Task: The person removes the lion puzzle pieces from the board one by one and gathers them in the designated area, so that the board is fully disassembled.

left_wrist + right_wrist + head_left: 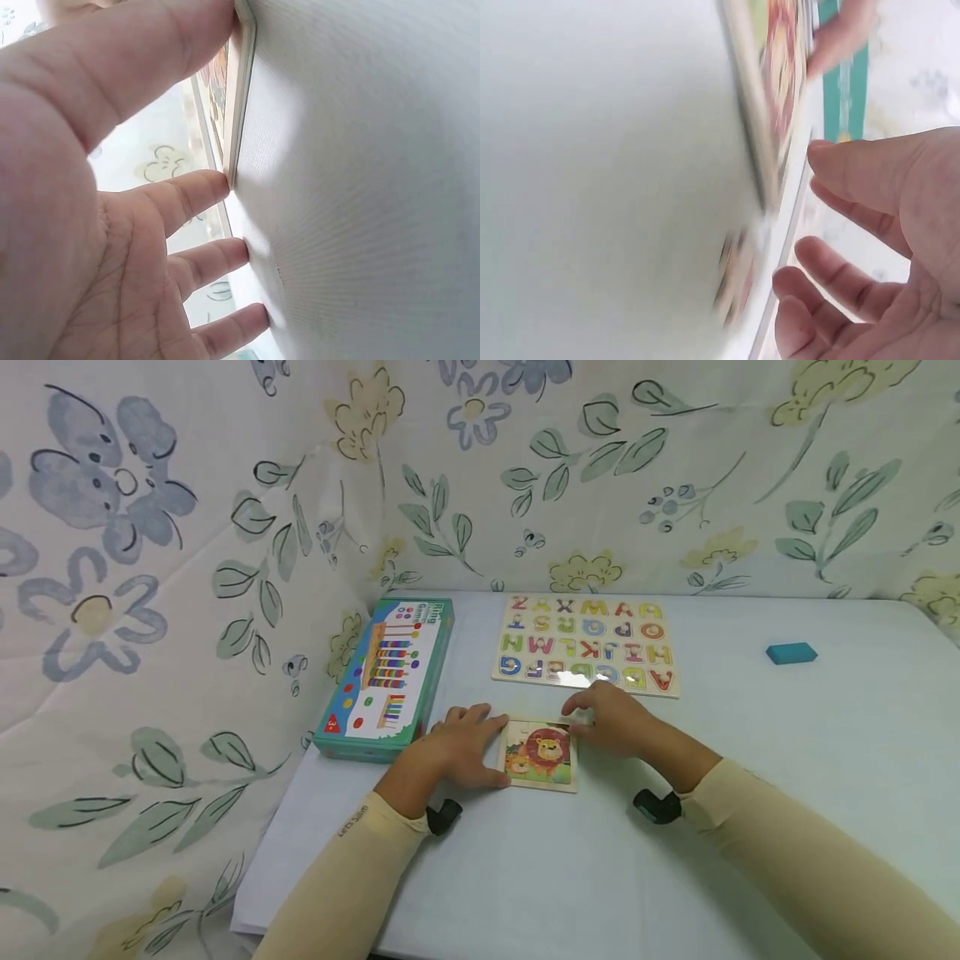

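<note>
A small square wooden puzzle board [538,760] with a lion picture lies on the white table. My left hand [461,747] is spread at its left side, thumb by the near corner and index finger by the far one. In the left wrist view the other fingertips [231,330] rest on the table, and the board's edge [241,97] stands between thumb and index finger. By the board's far right corner is my right hand [618,720], fingers loosely bent, with nothing seen between them. Below it in the right wrist view is a small blurred reddish-brown patterned thing [736,277].
A wooden alphabet puzzle [587,643] with colourful letters lies just behind the lion board. To the left is a green-edged ring game box [386,677]. A teal block [791,652] lies at the far right, before a floral cloth [480,493].
</note>
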`<state>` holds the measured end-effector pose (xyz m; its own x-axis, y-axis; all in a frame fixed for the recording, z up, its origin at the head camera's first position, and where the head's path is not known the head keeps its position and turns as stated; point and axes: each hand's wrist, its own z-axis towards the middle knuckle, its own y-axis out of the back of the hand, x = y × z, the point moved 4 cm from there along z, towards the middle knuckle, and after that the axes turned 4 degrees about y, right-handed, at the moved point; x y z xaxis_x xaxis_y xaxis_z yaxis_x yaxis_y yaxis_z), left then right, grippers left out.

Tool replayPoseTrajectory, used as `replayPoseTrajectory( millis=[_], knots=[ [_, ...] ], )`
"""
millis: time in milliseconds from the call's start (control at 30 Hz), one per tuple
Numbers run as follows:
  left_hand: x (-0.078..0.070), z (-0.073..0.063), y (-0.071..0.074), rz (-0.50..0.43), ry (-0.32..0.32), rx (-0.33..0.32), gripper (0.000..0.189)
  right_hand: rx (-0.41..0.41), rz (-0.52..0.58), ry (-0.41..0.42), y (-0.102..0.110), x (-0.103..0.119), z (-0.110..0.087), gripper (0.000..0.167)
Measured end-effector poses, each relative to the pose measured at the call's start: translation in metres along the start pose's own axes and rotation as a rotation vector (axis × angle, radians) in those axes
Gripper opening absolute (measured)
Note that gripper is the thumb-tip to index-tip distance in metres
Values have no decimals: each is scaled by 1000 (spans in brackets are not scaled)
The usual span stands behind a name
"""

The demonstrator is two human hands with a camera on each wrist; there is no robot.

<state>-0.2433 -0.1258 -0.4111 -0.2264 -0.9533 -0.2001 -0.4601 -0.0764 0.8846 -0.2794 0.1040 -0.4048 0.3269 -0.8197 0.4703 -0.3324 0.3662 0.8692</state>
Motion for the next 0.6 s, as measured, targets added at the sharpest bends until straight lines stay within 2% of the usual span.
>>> replayPoseTrajectory(
  millis=[233,400,600],
  knots=[
    [-1,0,0,6,-3,8,94,33,-76,90,-19,36,10,33],
    [0,1,-1,17,-1,9,94,53,-136,93,-25,47,13,32],
    [1,1,0,18,0,4,94,20,-144,89,-27,52,14,32]
  ],
)
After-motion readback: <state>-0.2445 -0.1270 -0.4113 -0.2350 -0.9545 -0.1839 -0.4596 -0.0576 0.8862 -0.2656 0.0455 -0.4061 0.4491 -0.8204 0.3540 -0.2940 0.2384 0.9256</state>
